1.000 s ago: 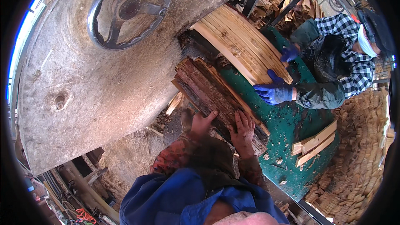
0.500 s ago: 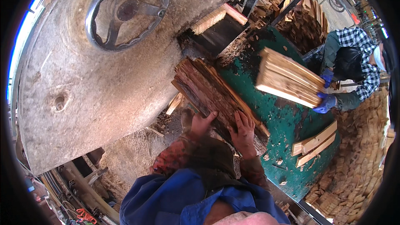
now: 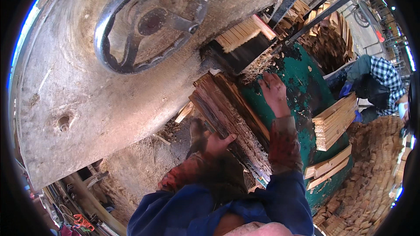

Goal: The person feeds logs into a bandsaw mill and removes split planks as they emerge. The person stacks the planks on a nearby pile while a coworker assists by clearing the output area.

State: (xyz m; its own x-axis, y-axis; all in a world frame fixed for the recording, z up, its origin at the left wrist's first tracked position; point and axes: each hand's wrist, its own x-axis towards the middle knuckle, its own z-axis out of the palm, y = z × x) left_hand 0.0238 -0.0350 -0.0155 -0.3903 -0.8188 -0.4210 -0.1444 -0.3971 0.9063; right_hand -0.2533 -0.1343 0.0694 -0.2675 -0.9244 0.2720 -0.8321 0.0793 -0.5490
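A rough, bark-covered wood slab point(image 3: 229, 120) lies slantwise in front of me, with more rough boards stacked against its right side. My left hand point(image 3: 217, 143) grips its near left edge, thumb on top and fingers hidden below. Raised off the wood, my right hand point(image 3: 274, 94) is above the green table point(image 3: 306, 98), near the sawdust by a black metal chute point(image 3: 232, 59). Its fingers are loosely bent and nothing shows in them. Pale cut strips point(image 3: 238, 35) sit side by side on the chute.
A large metal panel point(image 3: 78, 83) with a handwheel point(image 3: 153, 22) fills the left. Two loose boards point(image 3: 330, 166) lie on the table's right part. Beyond, a co-worker in a checked shirt point(image 3: 387, 76) holds a bundle of boards point(image 3: 334, 122). Stacked wood pieces point(image 3: 372, 161) stand at right.
My right hand has left the slab and moved up and away over the green table. My left hand stays on the slab. The co-worker's bundle has turned and come lower, nearer the loose boards.
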